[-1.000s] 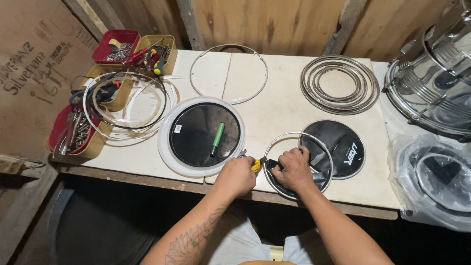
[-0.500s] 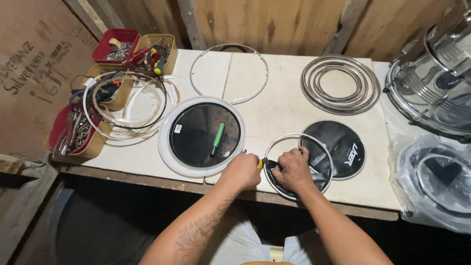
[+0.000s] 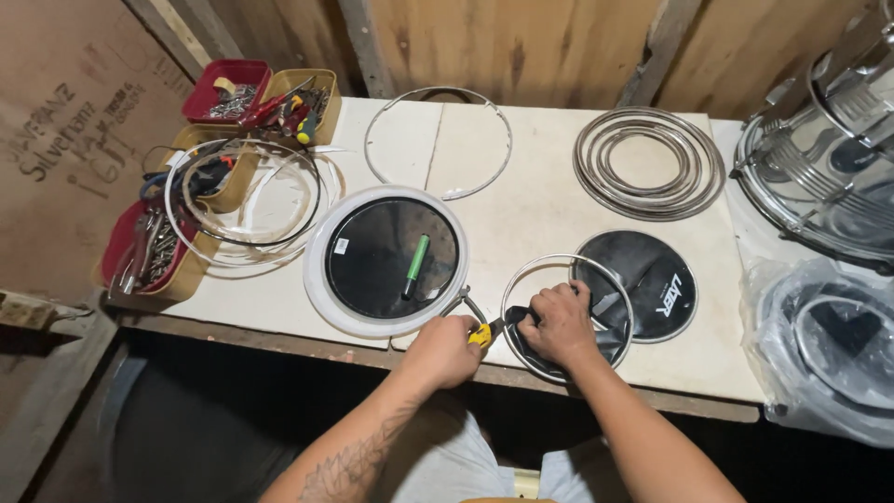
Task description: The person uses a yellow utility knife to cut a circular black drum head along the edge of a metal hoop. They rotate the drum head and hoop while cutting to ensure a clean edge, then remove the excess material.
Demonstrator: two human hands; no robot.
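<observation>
Head view: left of the small metal hoop [image 3: 566, 317], a white-rimmed drumhead [image 3: 386, 261] carries a green marker [image 3: 416, 265]. The left hand [image 3: 445, 346] grips yellow-handled pliers [image 3: 477, 326] against the hoop's near-left edge; the right hand [image 3: 559, 321] presses the hoop onto the worktop [image 3: 531, 200], fingers curled closed. Steady pinning probably suits this.

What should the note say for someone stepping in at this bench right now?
Left hand: closed on yellow-handled pliers, by the table's front edge.
Right hand: pressing a black piece inside the metal hoop, which overlaps the small black drumhead.
White-rimmed drumhead lies left, green marker on it.
Hoops, tool trays behind.
Done or left: cannot tell.
</observation>
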